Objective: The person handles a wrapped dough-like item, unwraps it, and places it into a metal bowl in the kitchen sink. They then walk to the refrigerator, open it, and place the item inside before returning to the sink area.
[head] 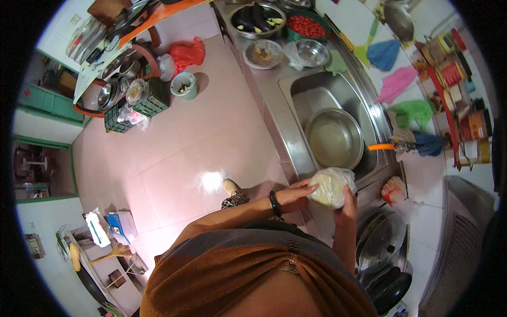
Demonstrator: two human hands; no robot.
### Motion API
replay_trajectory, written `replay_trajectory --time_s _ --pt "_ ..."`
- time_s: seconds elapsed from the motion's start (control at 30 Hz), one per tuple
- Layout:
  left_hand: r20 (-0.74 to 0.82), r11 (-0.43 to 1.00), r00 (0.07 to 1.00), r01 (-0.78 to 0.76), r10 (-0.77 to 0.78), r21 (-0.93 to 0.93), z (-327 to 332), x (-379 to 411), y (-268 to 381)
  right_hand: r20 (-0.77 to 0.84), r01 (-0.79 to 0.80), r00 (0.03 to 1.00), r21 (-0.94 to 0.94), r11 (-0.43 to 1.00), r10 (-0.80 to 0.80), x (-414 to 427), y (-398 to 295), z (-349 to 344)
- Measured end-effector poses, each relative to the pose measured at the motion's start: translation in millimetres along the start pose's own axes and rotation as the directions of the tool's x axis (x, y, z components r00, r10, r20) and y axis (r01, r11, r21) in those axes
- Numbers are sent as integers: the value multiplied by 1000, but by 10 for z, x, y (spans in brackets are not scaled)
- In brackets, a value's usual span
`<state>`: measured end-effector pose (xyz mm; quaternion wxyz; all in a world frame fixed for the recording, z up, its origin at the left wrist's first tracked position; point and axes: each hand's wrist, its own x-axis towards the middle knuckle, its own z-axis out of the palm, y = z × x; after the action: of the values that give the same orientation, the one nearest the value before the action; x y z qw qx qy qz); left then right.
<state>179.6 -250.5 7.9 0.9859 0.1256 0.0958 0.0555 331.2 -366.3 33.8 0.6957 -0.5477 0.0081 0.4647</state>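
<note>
A round, pale-yellow mass wrapped in clear plastic (329,188) is held up between both hands, near the front edge of the sink. My left hand (296,195), with a black bangle on its wrist, grips the bundle's left side. On the opposite side, the fingers of my right hand (348,203) press against the plastic. What exactly is inside the wrap cannot be made out. Just beyond the bundle, a metal basin (335,136) of cloudy liquid rests in the stainless steel sink (313,85).
Along the counter stand a bowl of eggplants (258,18), a green basket of red fruit or peppers (305,27) and metal bowls (313,52). An orange-handled tool (381,147) juts over the sink's right rim. Pan lids (382,241) lie at lower right. A bin (184,85) stands on the floor.
</note>
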Motion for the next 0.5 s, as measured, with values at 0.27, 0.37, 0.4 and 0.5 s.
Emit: replay_trajectory --time_s 0.27,0.37,0.4,0.5 --pt "-185 869 857 -493 480 -30 -319 -1082 1086 344 -6 939 31 1000 -5 -1 729 1950" --pt "-252 779 763 -624 595 -52 -475 -1641 1542 517 -83 852 -17 996 80 -2 1138 2644" --pt "-284 747 724 -663 629 -37 -552 -1851 1691 571 -110 811 -68 992 129 -13 1270 2894" --pt "-367 645 580 -761 727 76 -651 -2520 2130 684 -131 696 -178 975 219 -90 1637 3631"
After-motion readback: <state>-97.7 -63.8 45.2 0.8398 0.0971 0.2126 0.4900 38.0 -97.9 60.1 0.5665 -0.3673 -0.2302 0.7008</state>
